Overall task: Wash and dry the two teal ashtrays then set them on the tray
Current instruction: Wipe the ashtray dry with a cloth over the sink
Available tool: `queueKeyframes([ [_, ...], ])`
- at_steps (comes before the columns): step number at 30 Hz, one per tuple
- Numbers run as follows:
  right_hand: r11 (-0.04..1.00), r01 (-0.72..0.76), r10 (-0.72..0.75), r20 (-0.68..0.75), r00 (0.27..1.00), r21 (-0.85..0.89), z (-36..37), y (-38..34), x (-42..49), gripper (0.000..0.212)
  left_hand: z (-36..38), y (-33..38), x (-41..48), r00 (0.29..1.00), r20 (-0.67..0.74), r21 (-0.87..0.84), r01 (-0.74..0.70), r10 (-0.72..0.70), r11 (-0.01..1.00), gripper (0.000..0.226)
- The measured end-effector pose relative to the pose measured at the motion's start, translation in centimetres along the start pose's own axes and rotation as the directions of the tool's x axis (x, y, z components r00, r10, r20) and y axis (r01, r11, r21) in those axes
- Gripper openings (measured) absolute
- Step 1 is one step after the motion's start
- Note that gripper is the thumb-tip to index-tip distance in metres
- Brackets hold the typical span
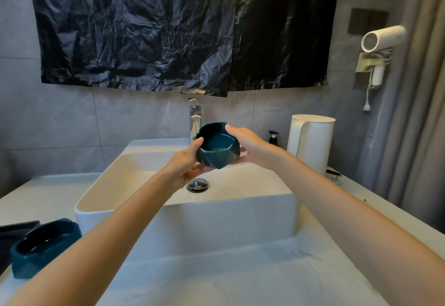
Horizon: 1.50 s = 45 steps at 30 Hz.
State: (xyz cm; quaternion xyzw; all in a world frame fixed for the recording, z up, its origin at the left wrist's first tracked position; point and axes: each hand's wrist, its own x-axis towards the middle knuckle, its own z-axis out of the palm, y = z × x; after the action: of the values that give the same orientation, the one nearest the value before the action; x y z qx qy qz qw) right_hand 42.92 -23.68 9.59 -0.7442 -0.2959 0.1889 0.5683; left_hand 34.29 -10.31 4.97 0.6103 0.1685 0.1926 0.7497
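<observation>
Both hands are up over the basin with one teal ashtray gripped between them. The left hand cups it from below on the left, thumb hooked over the near rim and fingers curled under the base. The right hand takes the other side, thumb pressed on the far rim and fingers wrapped beneath. The ashtray is tilted so its hollow faces the person. It hangs in the air just in front of the chrome faucet and above the drain, touching neither.

Under it is the white rectangular sink, standing on a pale countertop. Both bare forearms stretch across the sink's front wall.

The second teal ashtray is at the near left of the counter, upright, its hollow dark and shiny. It sits right against a dark tray at the frame's edge; whether it rests on the tray or just beside it, I can't make out.

To the right of the sink stand a small black pump bottle and, just beside it, a tall white kettle. Higher on the right wall a white hair dryer sits in its holder, next to a grey curtain. A crinkled black plastic sheet covers the wall above the faucet.
</observation>
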Motion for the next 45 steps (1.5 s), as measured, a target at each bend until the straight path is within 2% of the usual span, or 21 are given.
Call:
queueKeyframes([
  [2,0.997,0.041,-0.041,-0.002,0.999,-0.066,-2.0,0.5,-0.9,0.04,0.3,-0.1,0.4,0.999,-0.034,-0.08,0.017,-0.019,0.997,0.04],
  [5,0.973,0.07,-0.101,-0.131,0.986,-0.219,-6.0,2.1,-2.6,0.028,0.2,-0.4,1.2,0.997,-0.077,-0.138,0.013,-0.024,0.99,0.037],
  [8,0.934,-0.033,-0.08,-0.297,0.952,-0.357,-9.6,5.4,-4.4,0.039,0.0,-0.8,1.9,0.995,-0.09,-0.112,0.029,-0.04,0.993,0.034],
  [11,0.872,-0.202,-0.011,-0.431,0.902,-0.446,-13.2,10.4,-5.8,0.027,0.1,-1.1,2.2,0.992,-0.116,-0.058,0.045,-0.051,0.997,0.031],
  [13,0.76,-0.325,0.058,-0.439,0.896,-0.563,-15.3,14.2,-6.4,0.019,0.2,-1.2,2.3,0.99,-0.132,-0.041,0.044,-0.049,0.998,0.03],
  [15,0.548,-0.473,0.191,-0.448,0.873,-0.69,-16.2,17.4,-7.4,0.015,0.4,-1.4,2.4,0.991,-0.127,-0.023,0.042,-0.045,0.999,0.031],
  [17,0.375,-0.567,0.306,-0.479,0.823,-0.734,-16.3,20.1,-7.9,0.032,0.6,-1.6,2.3,0.991,-0.125,-0.008,0.045,-0.046,0.999,0.03],
  [19,0.295,-0.602,0.299,-0.527,0.796,-0.742,-15.8,21.8,-8.3,0.037,0.7,-1.7,2.4,0.991,-0.124,0.009,0.053,-0.052,0.999,0.029],
  [21,0.266,-0.608,0.19,-0.578,0.794,-0.748,-15.3,22.2,-8.5,0.036,0.7,-1.9,2.3,0.99,-0.126,0.026,0.071,-0.067,0.997,0.031],
  [23,0.277,-0.583,0.079,-0.587,0.806,-0.763,-15.0,21.5,-8.6,0.036,0.5,-2.0,2.3,0.989,-0.126,0.045,0.087,-0.081,0.995,0.035],
  [26,0.45,-0.531,-0.091,-0.628,0.773,-0.718,-14.8,17.9,-8.1,0.031,0.1,-1.7,2.5,0.986,-0.142,0.072,0.097,-0.086,0.993,0.039],
  [29,0.737,-0.293,-0.275,-0.667,0.692,-0.609,-14.3,12.3,-6.6,0.009,-0.7,-1.1,2.9,0.986,-0.161,0.099,0.066,-0.049,0.993,0.038],
  [31,0.903,-0.074,-0.281,-0.711,0.645,-0.424,-13.4,8.0,-5.4,0.015,-1.3,-0.7,3.1,0.984,-0.179,0.123,0.03,-0.007,0.992,0.034],
  [32,0.929,0.021,-0.298,-0.714,0.634,-0.369,-12.9,6.2,-4.6,0.018,-1.6,-0.6,3.2,0.981,-0.192,0.12,0.017,0.007,0.993,0.032],
  [36,0.915,0.265,-0.401,-0.619,0.676,-0.303,-9.1,0.9,-1.8,0.007,-3.3,0.0,3.5,0.97,-0.233,0.088,-0.056,0.075,0.995,0.032],
  [40,0.868,0.444,-0.487,-0.55,0.678,-0.221,-4.5,-1.7,1.8,0.006,-4.5,0.3,3.2,0.949,-0.271,0.121,-0.133,0.162,0.984,0.035],
  [43,0.836,0.54,-0.525,-0.432,0.733,-0.098,-0.7,-2.5,3.7,0.006,-4.8,0.4,2.9,0.926,-0.306,0.122,-0.193,0.222,0.974,0.028],
  [45,0.819,0.564,-0.563,-0.327,0.759,-0.101,2.0,-2.2,4.3,0.007,-4.9,0.4,2.8,0.91,-0.319,0.147,-0.23,0.266,0.962,0.02],
])
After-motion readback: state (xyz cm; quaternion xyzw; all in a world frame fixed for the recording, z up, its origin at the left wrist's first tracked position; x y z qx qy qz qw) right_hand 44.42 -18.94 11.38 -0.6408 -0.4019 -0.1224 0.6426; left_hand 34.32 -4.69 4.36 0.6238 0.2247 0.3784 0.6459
